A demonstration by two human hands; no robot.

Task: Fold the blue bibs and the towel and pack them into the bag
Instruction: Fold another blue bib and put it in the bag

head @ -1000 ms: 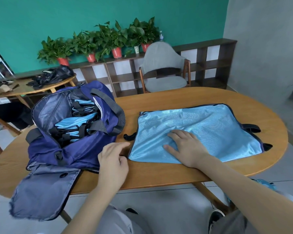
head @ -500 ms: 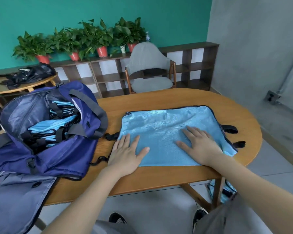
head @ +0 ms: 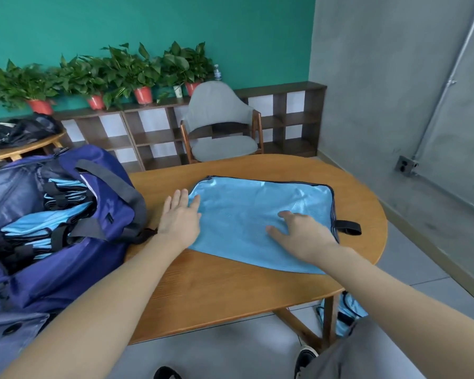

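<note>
**On the table, one bib flat between two hands**

Across the wooden table [head: 230,291] lies a light blue bib [head: 257,214], spread flat with its long axis running left to right, dark trim along the far and right edges and a black strap [head: 348,227] poking out at the right end. The left hand [head: 179,218] lies flat with fingers straight at the bib's left edge, fingertips partly on the cloth, partly on bare wood, gripping nothing. The right hand [head: 303,232] presses down on the bib's right-centre, fingers spread and a little bent, also holding nothing.

So each hand covers its own end, and that is what the fold turns on: with the long axis crosswise, either end can be brought over to meet the other. The left hand sits nearer an edge and looks better placed to lift it.

Just beside the left hand stands the open navy bag [head: 74,231], folded bibs [head: 47,228] already packed inside. More blue fabric [head: 348,313] hangs below the table's near-right edge; what it is I cannot tell.
</note>
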